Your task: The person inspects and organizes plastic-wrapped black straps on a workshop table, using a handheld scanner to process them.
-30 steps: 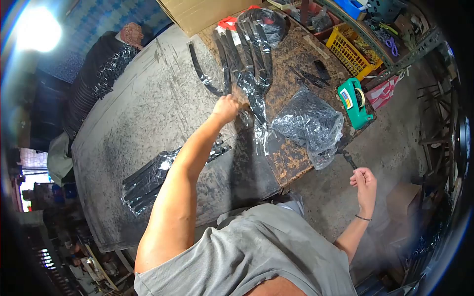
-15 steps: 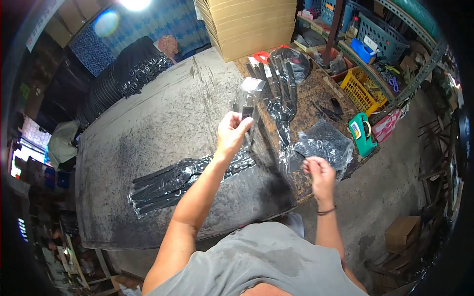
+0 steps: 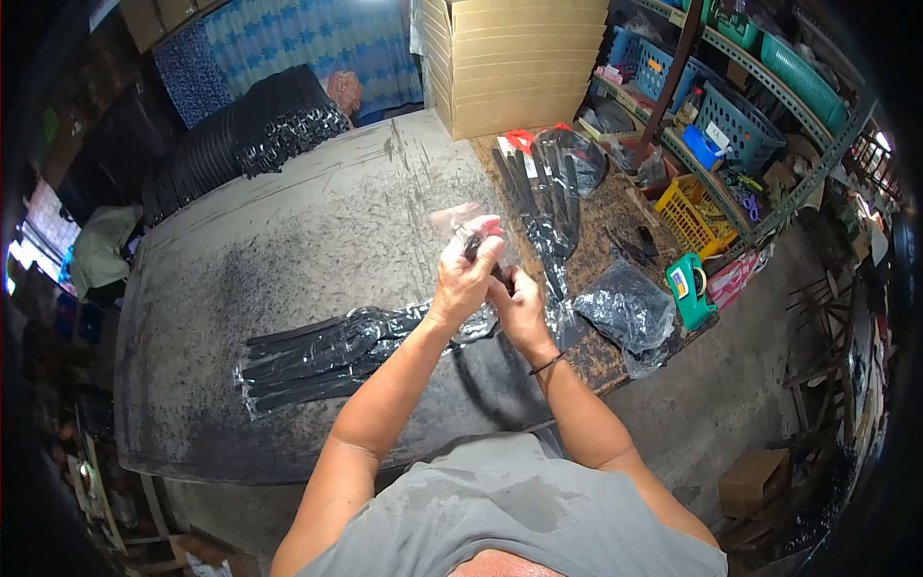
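Note:
My left hand (image 3: 463, 281) is closed round the gathered end of a clear plastic bag (image 3: 452, 217), with something dark and a bit of red showing at the fingertips. Against it, my right hand (image 3: 522, 313) has its fingers pinched at a dark piece between the two hands; what exactly it grips is hidden. Under my left forearm lies a clear-wrapped bundle of long black strips (image 3: 312, 358) on the table. More bagged black strips (image 3: 546, 207) with red-and-white tops lie just beyond my hands.
A crumpled clear plastic bag (image 3: 627, 310) and a green tape dispenser (image 3: 690, 291) are at the right edge of the worktable (image 3: 288, 231). Cardboard (image 3: 519, 67) stands at the back. Black strips (image 3: 240, 135) are piled back left. A yellow basket (image 3: 694, 219) sits by the shelves.
My right hand, which held a thin dark strand off to the right, has moved left and up to meet my left hand. The view has shifted slightly.

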### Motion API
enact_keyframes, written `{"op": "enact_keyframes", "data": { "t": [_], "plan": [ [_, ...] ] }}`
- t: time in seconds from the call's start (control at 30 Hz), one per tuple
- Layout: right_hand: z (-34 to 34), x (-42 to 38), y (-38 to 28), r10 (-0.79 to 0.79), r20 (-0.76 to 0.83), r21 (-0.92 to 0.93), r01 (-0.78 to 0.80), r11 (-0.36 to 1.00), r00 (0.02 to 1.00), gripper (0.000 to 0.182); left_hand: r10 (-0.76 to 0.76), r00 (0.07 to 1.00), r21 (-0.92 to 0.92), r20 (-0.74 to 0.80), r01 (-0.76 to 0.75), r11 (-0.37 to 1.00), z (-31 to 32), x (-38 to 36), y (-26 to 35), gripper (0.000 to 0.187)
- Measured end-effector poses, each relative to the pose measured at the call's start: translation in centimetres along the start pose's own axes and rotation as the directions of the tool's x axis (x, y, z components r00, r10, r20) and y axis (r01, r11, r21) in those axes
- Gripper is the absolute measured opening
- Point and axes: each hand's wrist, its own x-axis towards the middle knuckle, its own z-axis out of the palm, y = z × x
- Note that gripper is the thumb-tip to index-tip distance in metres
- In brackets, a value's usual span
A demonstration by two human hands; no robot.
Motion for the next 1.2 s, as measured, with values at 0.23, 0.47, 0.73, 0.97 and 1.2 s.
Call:
{"op": "enact_keyframes", "data": {
  "t": [0.23,0.47,0.73,0.97,1.2],
  "plan": [
    [0.5,-1.4,1.8,-0.006,0.02,0.169,0.003,0.986,1.0,0.022,0.0,1.0,-0.445,-0.031,-0.014,0.895,-0.4,2.0,-0.8,0.04],
    [0.3,-2.0,1.7,0.051,0.033,0.2,-0.057,0.978,0.998,0.014,-0.163,0.986,-0.445,-0.035,0.131,0.886,0.2,0.5,-0.9,0.029],
    [-0.4,-2.8,0.4,0.034,0.093,0.319,-0.062,0.946,0.995,0.019,-0.118,0.993,-0.315,-0.025,0.105,0.943,0.3,-0.4,-1.1,0.025],
    [-0.1,-3.1,0.1,0.118,0.014,0.309,-0.116,0.944,0.993,0.018,-0.105,0.994,-0.238,0.019,0.107,0.965,1.7,-2.3,-1.8,0.016],
    [0.1,-3.5,1.2,0.027,-0.069,0.344,-0.001,0.939,0.997,0.017,0.113,0.991,0.276,-0.066,-0.091,0.957,2.0,-4.3,-5.4,0.023]
  ]
}}
